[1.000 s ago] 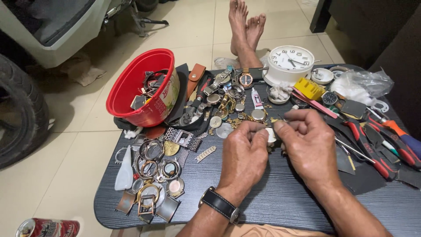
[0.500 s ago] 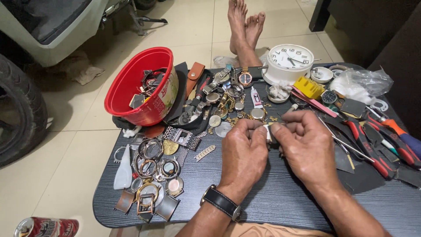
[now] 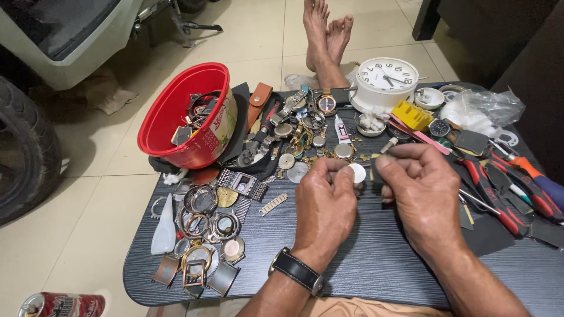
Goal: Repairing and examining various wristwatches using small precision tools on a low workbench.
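Note:
My left hand (image 3: 325,206) pinches a small round white watch part (image 3: 356,172) over the dark low table (image 3: 364,270); a black wristwatch sits on that wrist. Right beside it, my right hand (image 3: 424,196) grips a thin tool with a pale tip (image 3: 388,144), its point close to the round part. Both hands hover near the table's middle, just in front of a heap of watches and watch cases (image 3: 299,132).
A red bowl (image 3: 176,114) of watch parts stands at the back left. A white clock (image 3: 386,80), yellow box (image 3: 412,114), plastic bag (image 3: 482,111) and red-handled pliers (image 3: 499,194) lie right. Watch cases (image 3: 202,235) lie front left. Bare feet (image 3: 326,35), a tyre (image 3: 26,152) and a can (image 3: 61,305) are around.
Both hands have shifted slightly toward the table's middle and closed together; the round white part now shows between the left fingers.

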